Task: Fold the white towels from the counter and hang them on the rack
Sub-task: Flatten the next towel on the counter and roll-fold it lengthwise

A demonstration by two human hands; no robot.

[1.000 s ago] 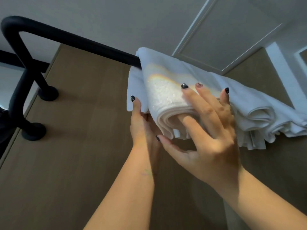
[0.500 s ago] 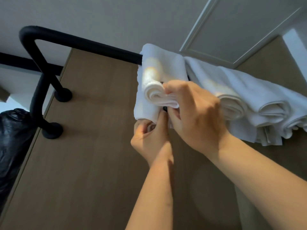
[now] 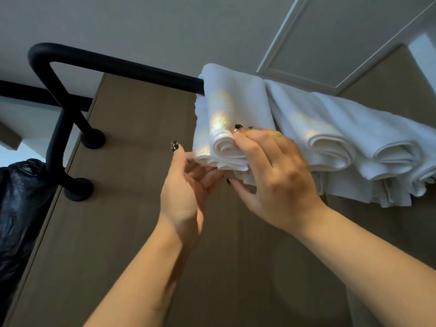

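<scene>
Folded white towel (image 3: 232, 107) is draped over black rack (image 3: 132, 67), beside other hung towels (image 3: 342, 135). Its rolled lower edge is pinched by right hand (image 3: 273, 175); the underside is touched by spread left hand (image 3: 186, 185)

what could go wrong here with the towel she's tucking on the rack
The leftmost towel hangs at the end of the row on the black rack; its rolled end is held only by the right hand and left hand, so it may unroll on release. Tugging could also drag it along the bar or disturb the neighbouring towel.
</scene>
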